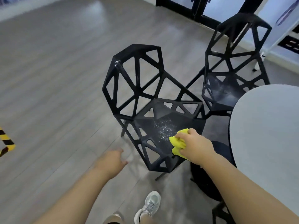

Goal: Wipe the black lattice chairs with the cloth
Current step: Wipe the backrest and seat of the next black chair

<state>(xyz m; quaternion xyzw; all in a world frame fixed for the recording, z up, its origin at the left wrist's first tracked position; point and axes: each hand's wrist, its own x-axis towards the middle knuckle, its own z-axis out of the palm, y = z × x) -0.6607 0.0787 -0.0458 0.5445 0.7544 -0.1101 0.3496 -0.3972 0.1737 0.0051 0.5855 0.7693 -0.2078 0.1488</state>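
**A:** Where's the cloth right now?

**B:** The yellow cloth [178,143] is wadded under the right hand [195,146], whose fingers curl over it. It's pressed on the near-right part of the near chair [145,125] seat, just right of a patch of white specks [165,128].

**A:** And the left hand [111,160]?

**B:** It hovers left of the seat's near corner, apart from the chair and holding nothing. The fingers look loose and stretched, though that hand is blurred, so I wouldn't swear to it.

**A:** What could go wrong?

**B:** Nothing braces the chair, so I'd guess a firm stroke could skid it on the smooth floor [56,78] or knock it into the round table [267,126] on the right. A bunched cloth has little flat face, so it may smear the specks or push them through the lattice gaps. A fold could also snag on an opening's edge. The far chair [226,92], with its dusty seat, could easily get skipped.
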